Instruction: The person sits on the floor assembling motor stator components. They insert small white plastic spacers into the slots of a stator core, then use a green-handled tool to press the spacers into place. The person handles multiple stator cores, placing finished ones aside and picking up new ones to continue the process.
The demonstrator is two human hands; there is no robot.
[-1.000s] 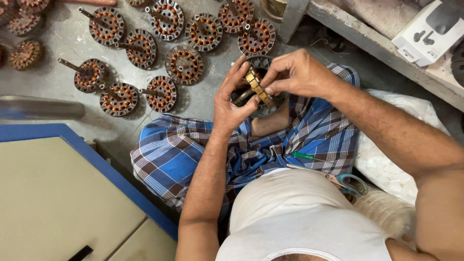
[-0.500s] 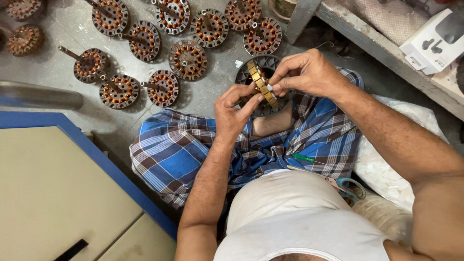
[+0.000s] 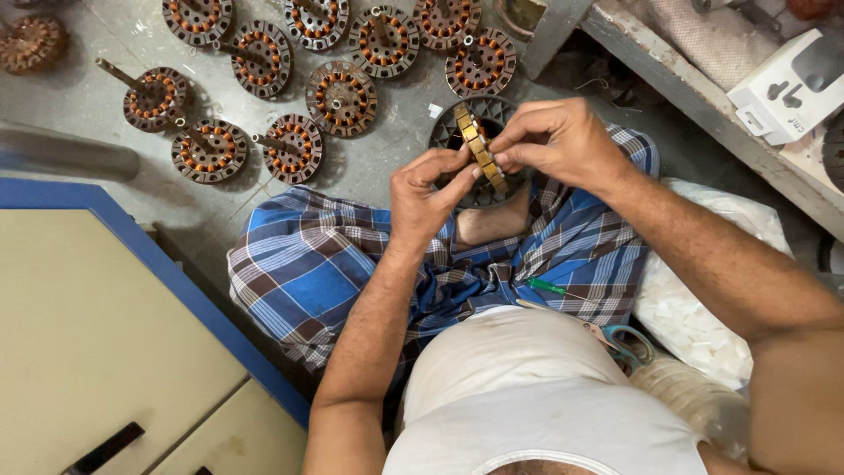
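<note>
Copper-wound stator (image 3: 479,145) unchanged between left hand (image 3: 428,195), right hand (image 3: 563,141).

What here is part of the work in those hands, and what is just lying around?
In hand:
- round stator with yellow slot liners, held on edge by left hand and right hand
- dark stator on the floor under it

Lying about:
- wound copper-coil stators on the floor
- white box on the shelf
- scissors
- blue-edged cabinet
- white sack
</note>
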